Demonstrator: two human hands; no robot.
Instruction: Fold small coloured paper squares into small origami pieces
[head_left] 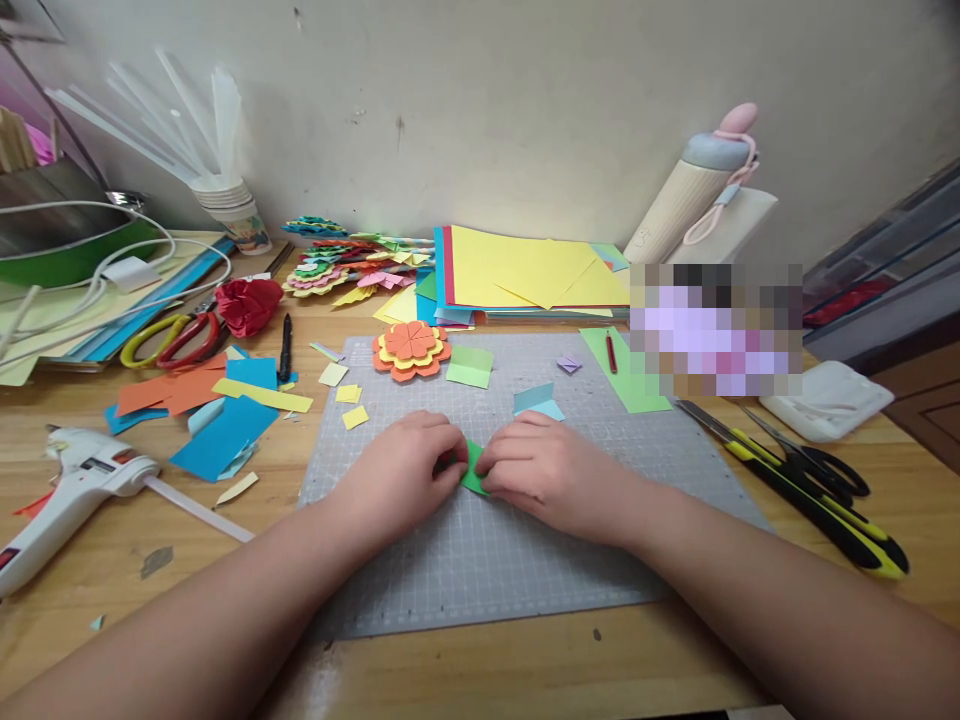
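Both of my hands meet over the middle of a grey cutting mat [420, 590], gripping a small piece of green paper [474, 470] between them. My left hand [412, 460] pinches its left side with curled fingers. On the opposite side, my right hand [544, 460] presses the paper with bent fingers, which hide part of it. Just behind my right hand lies a folded light blue paper [541, 403]. Farther back on the mat are a folded light green paper [470, 367], a layered orange and yellow paper flower [411, 350] and a small folded purple paper [568, 364].
Left of the mat lie a white glue gun [97, 470], blue paper scraps [225, 438] and red-handled scissors [189, 338]. A yellow and black utility knife [817, 500] and black scissors [817, 470] lie on the right. Behind are stacked coloured sheets [525, 265] and a bottle [682, 190].
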